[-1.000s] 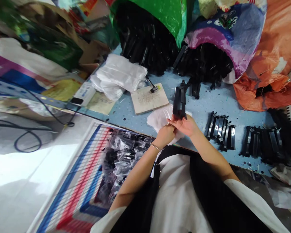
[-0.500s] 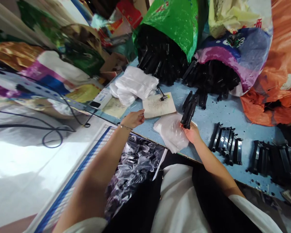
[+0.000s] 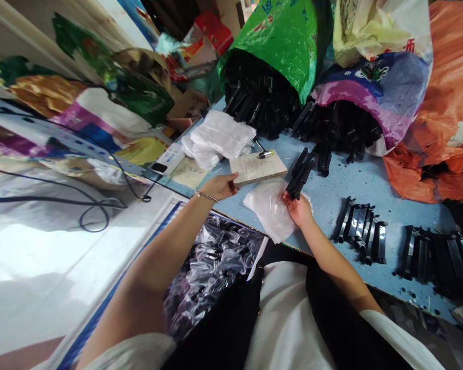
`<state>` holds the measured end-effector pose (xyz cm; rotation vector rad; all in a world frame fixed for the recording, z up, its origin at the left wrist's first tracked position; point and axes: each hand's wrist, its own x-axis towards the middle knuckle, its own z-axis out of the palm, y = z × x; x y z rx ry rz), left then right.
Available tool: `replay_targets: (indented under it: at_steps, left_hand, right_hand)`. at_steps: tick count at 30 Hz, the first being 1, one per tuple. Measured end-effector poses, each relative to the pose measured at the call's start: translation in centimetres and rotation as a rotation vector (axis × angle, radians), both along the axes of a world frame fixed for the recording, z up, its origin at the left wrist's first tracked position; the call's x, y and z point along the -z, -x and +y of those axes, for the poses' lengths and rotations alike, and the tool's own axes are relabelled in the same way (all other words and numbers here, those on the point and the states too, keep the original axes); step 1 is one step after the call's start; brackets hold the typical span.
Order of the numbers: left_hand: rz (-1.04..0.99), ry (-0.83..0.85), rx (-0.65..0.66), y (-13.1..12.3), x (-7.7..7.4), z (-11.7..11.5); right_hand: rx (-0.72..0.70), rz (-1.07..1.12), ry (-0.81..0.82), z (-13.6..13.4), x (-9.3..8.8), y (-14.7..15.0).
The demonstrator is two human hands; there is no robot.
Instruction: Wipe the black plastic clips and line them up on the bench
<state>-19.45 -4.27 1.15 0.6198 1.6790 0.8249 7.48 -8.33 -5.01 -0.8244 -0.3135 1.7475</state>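
My left hand (image 3: 223, 188) is closed at the near left corner of a worn notepad (image 3: 250, 168), thumb over the edge and fingers below it. A pen (image 3: 266, 153) lies on the pad. My right hand (image 3: 299, 208) grips the near end of a small bunch of long black plastic parts (image 3: 300, 177); its fingers are partly hidden by them. Beneath and left of that hand lies a stack of clear plastic bags (image 3: 270, 210), close to the table's front edge.
A green sack (image 3: 278, 36) and a purple-blue sack (image 3: 405, 92) spill black parts at the back. Rows of black parts (image 3: 360, 226) lie at right. White folded bags (image 3: 224, 133) sit behind the notepad. Below the table edge, a crate holds bagged parts (image 3: 212, 267).
My left hand has come up to the notepad's corner and closed on it. My right hand has shifted slightly left with the black parts. The view has turned a little.
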Motion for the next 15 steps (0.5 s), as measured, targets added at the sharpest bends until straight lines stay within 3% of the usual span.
replay_targets:
  at_steps: [5,8,11,13,15]
  left_hand:
    - [0.459,-0.194,0.040,-1.8,0.5,-2.6]
    - [0.683,-0.456,0.248,-5.8,0.8,-5.7]
    - [0.706,-0.654,0.620,-11.7,1.8,-9.4]
    - [0.693,-0.648,0.706,-14.8,2.8,-11.0]
    - [0.627,-0.599,0.689,-16.2,3.8,-11.4]
  right_hand:
    - [-0.057,0.061,0.064,-0.3,-0.8,-1.4]
    - [-0.103,-0.018,0.032,-1.7,-1.7,-4.4]
    - [-0.140,-0.192,-0.013,-3.9,-2.7,-7.9]
    - [-0.152,-0.261,-0.018,-5.6,-3.3,-9.9]
    - [-0.155,-0.278,-0.005,-7.1,-4.0,-11.2]
